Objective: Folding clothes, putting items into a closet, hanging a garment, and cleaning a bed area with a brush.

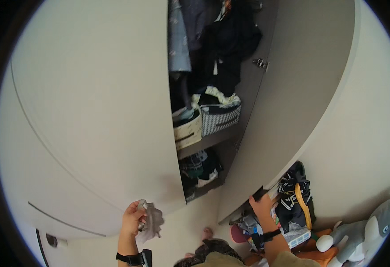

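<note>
A crumpled light-grey cloth (153, 220) hangs from my left hand (135, 217), its fingers closed around one end. My right hand (261, 203) grips the lower edge of the wardrobe's right door (291, 83), which stands swung out. Through the gap beside the left door panel (94, 110) I see hanging dark clothes (228, 40) and a pale blue garment (180, 43). A cream fabric bin (188, 133) and a checked fabric bin (221, 118), both with cloth inside, share a shelf. Folded clothes (200, 165) lie in the compartment below.
Right of the door, a wooden hanger (302, 207) and dark clothing (291, 200) rest on a pile of mixed items. A grey-and-white plush toy (358, 233) sits by the wall. My bare foot (207, 233) is on the pale floor (178, 230).
</note>
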{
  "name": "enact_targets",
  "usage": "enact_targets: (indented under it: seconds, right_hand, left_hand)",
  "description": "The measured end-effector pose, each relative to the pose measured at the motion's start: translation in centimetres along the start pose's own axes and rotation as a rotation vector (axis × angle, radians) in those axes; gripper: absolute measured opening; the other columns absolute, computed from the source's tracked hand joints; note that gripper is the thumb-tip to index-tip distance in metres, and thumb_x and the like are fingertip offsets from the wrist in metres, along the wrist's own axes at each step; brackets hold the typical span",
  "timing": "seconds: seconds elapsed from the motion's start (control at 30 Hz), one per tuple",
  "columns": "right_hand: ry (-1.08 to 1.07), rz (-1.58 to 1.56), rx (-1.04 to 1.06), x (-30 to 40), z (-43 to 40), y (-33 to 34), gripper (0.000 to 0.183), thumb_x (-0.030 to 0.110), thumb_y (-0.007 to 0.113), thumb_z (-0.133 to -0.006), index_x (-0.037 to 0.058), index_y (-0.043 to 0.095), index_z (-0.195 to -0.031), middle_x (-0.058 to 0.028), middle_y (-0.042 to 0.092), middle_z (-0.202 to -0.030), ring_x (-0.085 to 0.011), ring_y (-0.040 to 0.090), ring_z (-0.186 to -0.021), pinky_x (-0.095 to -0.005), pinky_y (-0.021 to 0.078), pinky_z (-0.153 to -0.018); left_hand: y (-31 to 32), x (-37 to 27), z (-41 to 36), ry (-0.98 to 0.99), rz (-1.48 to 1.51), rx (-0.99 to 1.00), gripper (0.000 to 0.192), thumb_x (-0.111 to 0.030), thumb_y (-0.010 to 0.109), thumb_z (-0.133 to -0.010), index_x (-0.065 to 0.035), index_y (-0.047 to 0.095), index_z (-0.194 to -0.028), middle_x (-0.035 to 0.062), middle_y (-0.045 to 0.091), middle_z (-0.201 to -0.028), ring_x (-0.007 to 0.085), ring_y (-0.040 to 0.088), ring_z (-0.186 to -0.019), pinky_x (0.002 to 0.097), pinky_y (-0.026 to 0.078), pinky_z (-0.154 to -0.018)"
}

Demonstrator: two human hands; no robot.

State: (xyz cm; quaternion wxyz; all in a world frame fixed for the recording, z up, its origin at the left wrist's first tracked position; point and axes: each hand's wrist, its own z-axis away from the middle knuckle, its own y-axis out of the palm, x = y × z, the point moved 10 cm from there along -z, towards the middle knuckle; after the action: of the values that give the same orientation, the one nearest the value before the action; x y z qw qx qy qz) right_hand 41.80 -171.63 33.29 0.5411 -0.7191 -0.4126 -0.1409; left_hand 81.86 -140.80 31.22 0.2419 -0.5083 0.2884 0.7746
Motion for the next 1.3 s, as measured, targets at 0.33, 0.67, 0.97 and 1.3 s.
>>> enact_targets:
  seconds: [0.33, 0.67, 0.97, 1.3]
  right_hand:
    - [-0.133, 0.173, -0.105, -2.6, -0.7, -2.0, 0.032, 0.014, 0.071, -0.062, -0.0001, 0.059, -0.089, -0.0154, 0.062, -0.079, -0.0335, 0.061, -0.071, -0.0381, 0.0483, -0.065]
    - [0.165, 0.051, -0.104, -6.7, -0.9, -5.3, 0.040, 0.018, 0.069, -0.066, 0.0005, 0.053, -0.098, -0.0144, 0.060, -0.073, -0.0283, 0.061, -0.062, -0.0346, 0.0480, -0.056]
    - [0.140, 0.387, 0.600, -2.7, 2.2, 0.0, 0.032, 0.034, 0.058, -0.080, 0.0038, 0.063, -0.089, -0.0169, 0.062, -0.074, -0.0345, 0.061, -0.071, -0.0404, 0.0490, -0.064]
    - [-0.419, -0.301, 0.123, 21.8, -10.9, 7.3, 0.043, 0.020, 0.062, -0.077, 0.0084, 0.050, -0.116, -0.0158, 0.053, -0.111, -0.0327, 0.049, -0.104, -0.0379, 0.0410, -0.085]
  left_hand:
    - [20.2, -18.3, -6.6, 0.233, 0.246, 0.600, 0.078, 0.009, 0.049, -0.076, -0.0154, 0.014, -0.141, 0.0100, 0.050, -0.122, 0.0294, 0.059, -0.099, 0.0287, 0.051, -0.065]
    - [29.5, -21.9, -11.4, 0.513, 0.108, 0.782, 0.074, -0.026, 0.056, -0.083, -0.0112, 0.014, -0.142, 0.0124, 0.022, -0.144, 0.0311, 0.034, -0.125, 0.0386, 0.024, -0.103]
    - [30.7, -20.9, -10.8, 0.504, -0.251, 0.767, 0.085, -0.053, 0.050, -0.083, -0.0181, 0.001, -0.143, 0.0151, 0.011, -0.146, 0.0335, 0.031, -0.127, 0.0473, 0.038, -0.092]
    - [29.1, -19.1, -6.9, 0.229, 0.348, 1.028, 0.074, -0.047, 0.048, -0.086, -0.0208, 0.006, -0.142, 0.0099, 0.021, -0.140, 0.0349, 0.037, -0.122, 0.0526, 0.044, -0.085]
